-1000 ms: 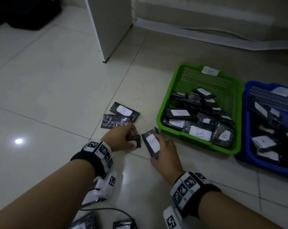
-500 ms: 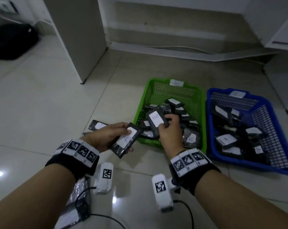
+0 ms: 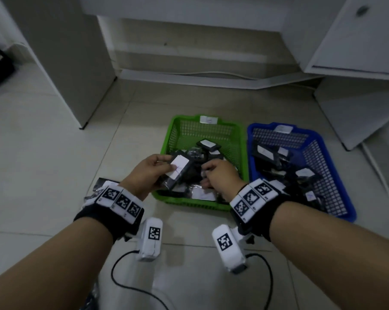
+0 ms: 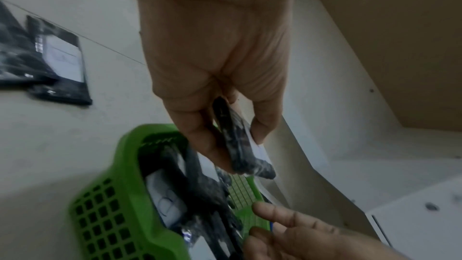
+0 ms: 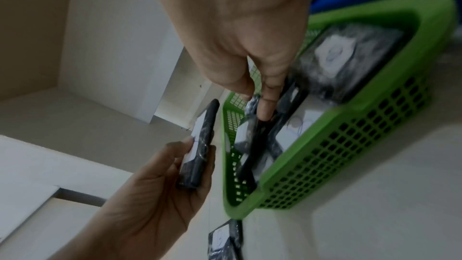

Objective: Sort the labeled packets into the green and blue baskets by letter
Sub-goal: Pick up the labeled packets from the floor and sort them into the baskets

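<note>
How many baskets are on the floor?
2. The green basket sits on the floor right in front of the hands, and the blue basket stands beside it on its right. Both hold black packets with white labels. No other basket shows.

two baskets, one green basket (image 3: 239, 139), one blue basket (image 3: 343, 173), two hands, many packets beyond counting

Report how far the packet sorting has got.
Mostly done: the green basket and blue basket both hold many packets. In hand: the left hand holds one packet; the right hand is over the green basket. Left: a few floor packets.
</note>
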Demonstrator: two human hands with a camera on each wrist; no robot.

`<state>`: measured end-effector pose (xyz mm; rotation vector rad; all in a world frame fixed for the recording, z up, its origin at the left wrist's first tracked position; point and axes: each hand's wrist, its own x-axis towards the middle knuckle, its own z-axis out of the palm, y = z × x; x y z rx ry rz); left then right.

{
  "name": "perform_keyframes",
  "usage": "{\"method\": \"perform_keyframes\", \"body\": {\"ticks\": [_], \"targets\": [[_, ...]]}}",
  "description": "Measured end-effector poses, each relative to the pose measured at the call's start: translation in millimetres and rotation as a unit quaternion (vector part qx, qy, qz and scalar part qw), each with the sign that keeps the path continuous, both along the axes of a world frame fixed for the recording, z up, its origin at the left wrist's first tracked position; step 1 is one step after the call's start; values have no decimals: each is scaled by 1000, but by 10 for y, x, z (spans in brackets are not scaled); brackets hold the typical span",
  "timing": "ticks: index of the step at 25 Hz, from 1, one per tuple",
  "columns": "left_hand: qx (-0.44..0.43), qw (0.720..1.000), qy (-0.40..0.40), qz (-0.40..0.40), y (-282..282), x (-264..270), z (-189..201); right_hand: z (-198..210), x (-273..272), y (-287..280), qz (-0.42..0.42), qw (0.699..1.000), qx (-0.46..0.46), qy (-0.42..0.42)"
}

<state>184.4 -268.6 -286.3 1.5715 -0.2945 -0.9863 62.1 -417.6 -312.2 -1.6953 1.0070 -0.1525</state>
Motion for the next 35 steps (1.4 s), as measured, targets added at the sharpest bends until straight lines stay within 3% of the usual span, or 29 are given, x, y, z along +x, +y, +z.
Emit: {"method": "perform_keyframes", "body": {"ticks": [4, 8, 10, 15, 19, 24, 27, 29, 31, 33, 35], "targets": [[11, 994, -33, -100, -722, -307, 194, 314, -710, -432, -6, 998, -38, 49], [39, 981, -101, -164, -1591, -903, 183, 313, -1763, -672, -53, 995, -61, 65], [57, 973, -122, -185, -1861, -1278, 42, 242, -2221, -699, -68, 993, -75, 66], [107, 946, -258, -162, -2113, -1854, -454, 32, -3045, -683, -119, 992, -1, 44], [167, 873, -404, -216, -2228, -2102, -582, -101, -3476, -654, -116, 993, 13, 30], [-18, 875, -465, -134, -1947, -2863, -534, -177, -3906, -547, -176, 984, 25, 19], [-61, 866, -457, -196, -1730, -3534, -607, -233, -4276, -447, -217, 973, -29, 67], [-73, 835, -448, -312, -1639, -3869, -721, -289, -4536, -397, -198, 960, -119, 160], [-60, 788, -415, -452, -1572, -4112, -806, -368, -4809, -350, -132, 943, -150, 267], [-9, 721, -369, -586, -1509, -4303, -835, -445, -5057, -309, -98, 928, -128, 337], [40, 651, -359, -668, -1433, -4443, -899, -500, -5228, -281, -90, 921, -108, 363]]}}
